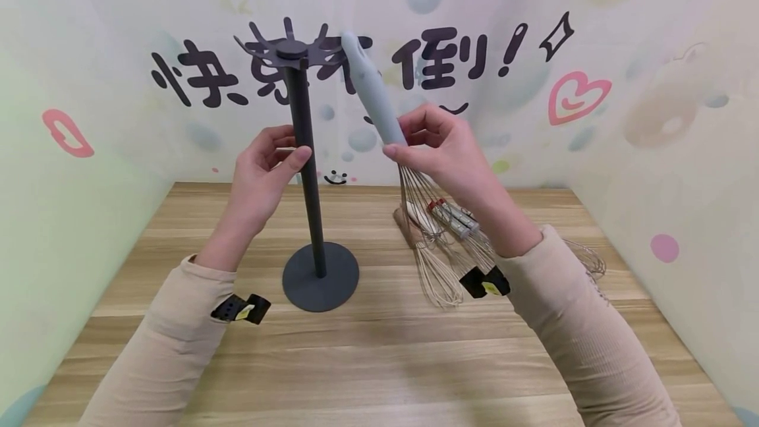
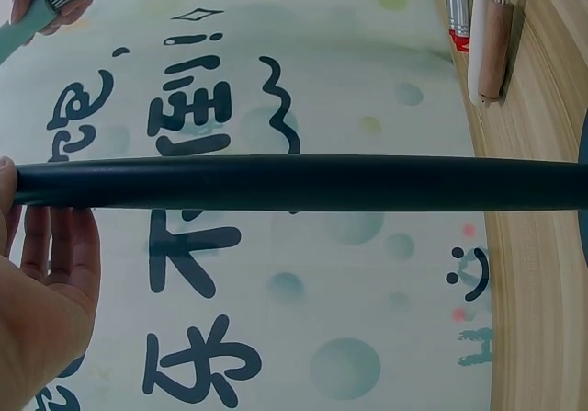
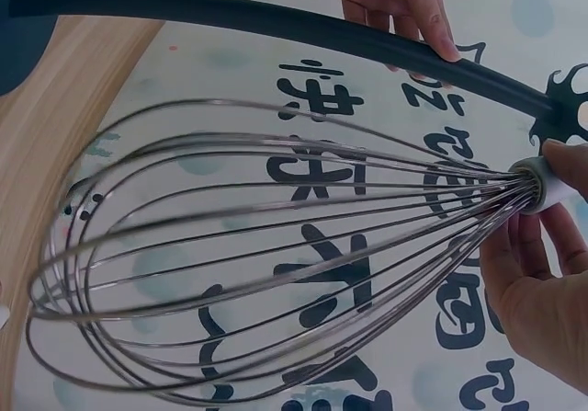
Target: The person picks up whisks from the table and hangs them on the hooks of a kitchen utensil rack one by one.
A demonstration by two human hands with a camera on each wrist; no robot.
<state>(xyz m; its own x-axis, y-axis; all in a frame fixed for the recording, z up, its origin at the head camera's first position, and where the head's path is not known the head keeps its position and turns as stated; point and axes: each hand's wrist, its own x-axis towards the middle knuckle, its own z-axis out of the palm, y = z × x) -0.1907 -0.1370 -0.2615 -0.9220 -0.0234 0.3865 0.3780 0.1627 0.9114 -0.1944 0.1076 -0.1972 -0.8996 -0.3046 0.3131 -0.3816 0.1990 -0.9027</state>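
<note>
A dark utensil stand rises upright from a round base, with a ring of curved hooks at its top. My left hand grips the upper pole, thumb in front and fingers behind. In my right hand is a whisk, pinched at the lower end of its light-blue handle. Its handle tilts up and left, the handle's top close beside the stand's right-hand hooks; whether they touch I cannot tell. Below the hand hang the whisk's wires, well seen in the right wrist view.
Right of the stand, several other whisks lie on the wooden table, among them one with a brown wooden handle and some with silvery handles. A printed wall sheet stands behind the table.
</note>
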